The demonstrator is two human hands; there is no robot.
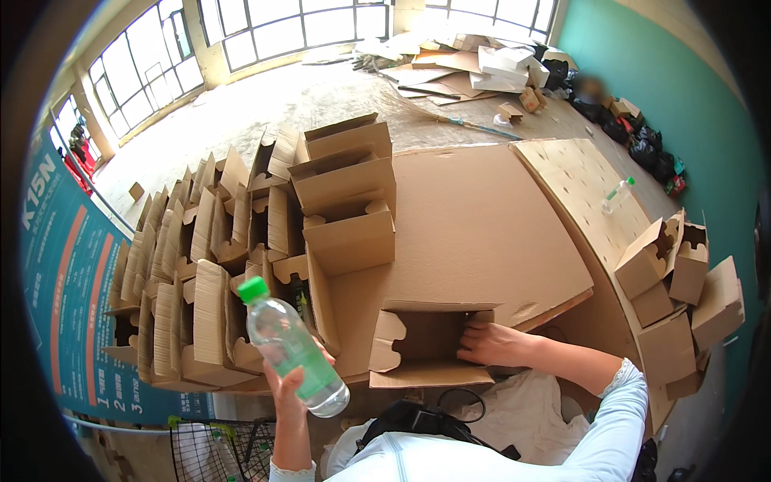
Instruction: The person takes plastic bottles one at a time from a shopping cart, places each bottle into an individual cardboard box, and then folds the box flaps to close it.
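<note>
My left hand (287, 392) is wrapped round a clear plastic bottle (283, 328) with a green cap and a green label. The bottle leans, its cap up and to the left. In front of me an open cardboard box (431, 375) stands at the near edge of the table, with a notched flap on its left side. My right hand (491, 344) is closed at the box's right side, its fingertips partly hidden by the box edge. The box's inside is brown and shadowed.
Rows of open cardboard boxes (349, 241) fill the table's left side; a dark bottle (298, 297) shows among them. A flat cardboard sheet (474, 225) covers the middle. On the board at right lie another green-capped bottle (618, 195) and boxes (666, 345). A wire basket (217, 450) holds bottles below left.
</note>
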